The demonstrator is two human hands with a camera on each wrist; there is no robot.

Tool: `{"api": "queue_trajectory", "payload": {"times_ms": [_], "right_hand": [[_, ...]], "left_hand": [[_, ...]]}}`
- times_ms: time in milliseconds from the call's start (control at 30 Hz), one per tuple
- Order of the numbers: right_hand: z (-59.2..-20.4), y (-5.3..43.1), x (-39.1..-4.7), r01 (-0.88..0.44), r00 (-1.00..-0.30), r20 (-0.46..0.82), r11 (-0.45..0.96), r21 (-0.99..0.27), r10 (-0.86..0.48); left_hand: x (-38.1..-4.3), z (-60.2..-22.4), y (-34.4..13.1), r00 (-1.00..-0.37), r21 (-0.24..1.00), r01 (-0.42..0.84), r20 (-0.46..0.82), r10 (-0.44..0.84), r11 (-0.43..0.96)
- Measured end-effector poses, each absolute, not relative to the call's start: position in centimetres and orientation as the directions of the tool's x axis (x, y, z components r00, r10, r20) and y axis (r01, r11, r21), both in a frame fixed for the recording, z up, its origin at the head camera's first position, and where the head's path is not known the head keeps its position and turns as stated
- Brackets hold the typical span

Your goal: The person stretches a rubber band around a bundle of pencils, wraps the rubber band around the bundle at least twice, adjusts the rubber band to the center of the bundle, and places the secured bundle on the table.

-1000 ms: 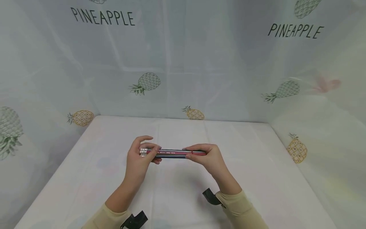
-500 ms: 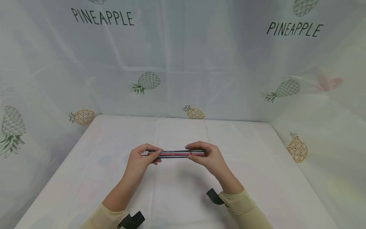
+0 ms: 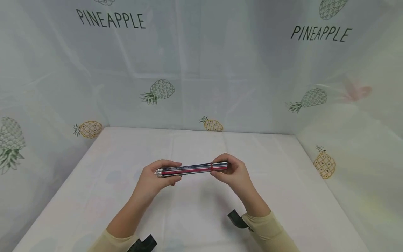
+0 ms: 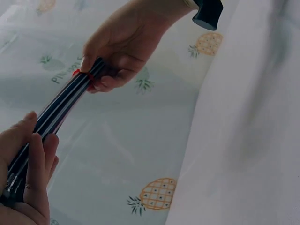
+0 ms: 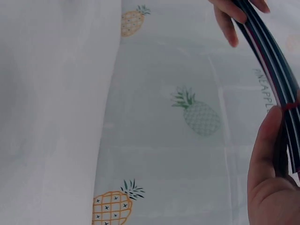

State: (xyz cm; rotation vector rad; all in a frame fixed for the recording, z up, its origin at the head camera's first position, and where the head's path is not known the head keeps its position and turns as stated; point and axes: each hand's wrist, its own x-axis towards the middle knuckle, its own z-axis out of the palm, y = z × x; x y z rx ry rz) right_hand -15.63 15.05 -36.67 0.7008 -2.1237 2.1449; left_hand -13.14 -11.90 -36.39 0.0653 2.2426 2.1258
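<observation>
A bundle of pencils, dark with white stripes and some red, is held level above the table between both hands. Around its right part runs a thin red band. My left hand grips the end with silvery ferrules, thumb on the near side and fingers on the far side. With thumb and fingers my right hand pinches the other end, its fingertips right at the red band. In the left wrist view the pencils slant between the two hands. The right wrist view shows the red band beside the right thumb.
A white-covered table lies under the hands. Pale curtains printed with pineapples rise behind it and along both sides. Black devices sit at both sleeve cuffs.
The bundle has turned slightly, its right end now a little higher, and more red shows. The left fingers, raised earlier, have closed along the bundle. The right hand stays at the banded end.
</observation>
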Motion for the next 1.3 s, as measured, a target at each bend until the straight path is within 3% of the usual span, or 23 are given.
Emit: {"api": "queue_trajectory", "payload": {"times_ms": [233, 733, 1300], "right_hand": [[-36.7, 15.4, -15.6, -0.445, -0.826, 0.460, -0.124, -0.887, -0.326], [-36.1, 15.3, -15.6, -0.373, -0.866, 0.370, -0.059, -0.926, -0.337], [-35.5, 14.9, -15.4, -0.383, -0.876, 0.341, 0.062, -0.922, -0.342]], "left_hand": [[-13.1, -36.3, -12.1, -0.998, 0.997, 0.025, 0.021, 0.065, 0.066], [-13.1, -36.5, -11.8, -0.994, 0.998, 0.055, 0.057, 0.090, -0.023], [-12.8, -35.9, -11.7, -0.998, 0.999, 0.031, 0.031, 0.059, 0.012]]}}
